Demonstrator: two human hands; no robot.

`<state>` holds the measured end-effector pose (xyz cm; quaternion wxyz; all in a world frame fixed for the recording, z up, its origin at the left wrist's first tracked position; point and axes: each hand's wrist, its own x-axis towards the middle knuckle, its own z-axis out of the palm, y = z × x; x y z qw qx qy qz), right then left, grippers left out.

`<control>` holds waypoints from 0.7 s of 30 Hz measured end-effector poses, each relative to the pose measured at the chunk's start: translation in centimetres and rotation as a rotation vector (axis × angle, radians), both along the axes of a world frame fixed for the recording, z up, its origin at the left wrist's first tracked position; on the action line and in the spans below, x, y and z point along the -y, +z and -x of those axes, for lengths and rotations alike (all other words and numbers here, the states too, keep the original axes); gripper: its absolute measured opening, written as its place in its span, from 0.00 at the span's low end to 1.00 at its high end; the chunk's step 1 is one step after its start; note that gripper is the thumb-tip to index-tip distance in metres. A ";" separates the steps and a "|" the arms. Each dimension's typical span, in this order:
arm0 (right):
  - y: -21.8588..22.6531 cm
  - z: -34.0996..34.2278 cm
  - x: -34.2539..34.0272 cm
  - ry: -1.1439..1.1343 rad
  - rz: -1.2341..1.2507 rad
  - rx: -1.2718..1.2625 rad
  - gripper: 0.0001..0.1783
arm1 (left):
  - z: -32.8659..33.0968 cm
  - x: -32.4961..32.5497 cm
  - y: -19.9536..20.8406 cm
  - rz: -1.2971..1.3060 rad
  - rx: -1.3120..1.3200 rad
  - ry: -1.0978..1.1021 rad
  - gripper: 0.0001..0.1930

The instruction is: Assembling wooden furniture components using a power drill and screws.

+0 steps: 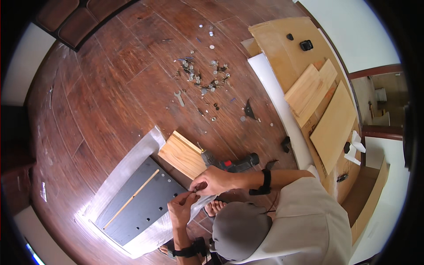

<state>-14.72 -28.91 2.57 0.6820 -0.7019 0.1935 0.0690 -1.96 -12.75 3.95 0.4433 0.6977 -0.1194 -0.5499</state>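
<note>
My left hand [179, 209] and my right hand [212, 181] meet fingertip to fingertip over the right edge of a dark grey panel [132, 201]. Both are closed in a pinch around something small, which I cannot make out between the fingers. The panel lies flat on a pale foam sheet [148, 141]. A thin light wood strip [132, 198] runs along it, and several small holes or dark fittings line its near side. Just beyond my right hand are a light wooden board [183, 154] and a black cordless drill [242, 163] with a red part, lying on its side.
Loose screws and small fittings [203, 77] lie scattered on the wooden floor, with an open-ended wrench [179, 98] and a black triangular bracket [250, 109] nearby. To the right, wooden boards [334, 128] rest on flattened cardboard [278, 37]. A dark panelled piece [81, 20] stands far left.
</note>
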 end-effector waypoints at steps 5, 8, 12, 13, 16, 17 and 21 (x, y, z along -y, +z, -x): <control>0.8 1.7 -1.2 -0.270 0.004 0.065 0.12 | 1.2 1.0 0.5 -0.032 0.023 0.264 0.10; 2.2 1.7 -2.4 -0.284 -0.041 0.130 0.13 | 2.4 1.8 0.8 0.110 0.239 0.234 0.11; 1.4 1.8 -3.5 -0.327 -0.038 0.129 0.08 | 3.3 1.6 0.3 0.109 0.335 0.225 0.11; 1.9 2.0 -3.2 -0.317 -0.034 0.090 0.09 | 3.7 1.6 0.1 0.150 0.228 0.288 0.12; 2.0 2.5 -3.5 -0.447 0.038 0.176 0.08 | 4.5 1.5 0.7 0.172 0.157 0.365 0.12; 2.4 2.7 -3.4 -0.458 0.068 0.155 0.08 | 4.7 1.8 1.2 0.196 0.078 0.390 0.13; 2.7 2.7 -4.4 -0.488 0.001 0.114 0.09 | 4.4 0.7 0.3 0.242 0.105 0.364 0.13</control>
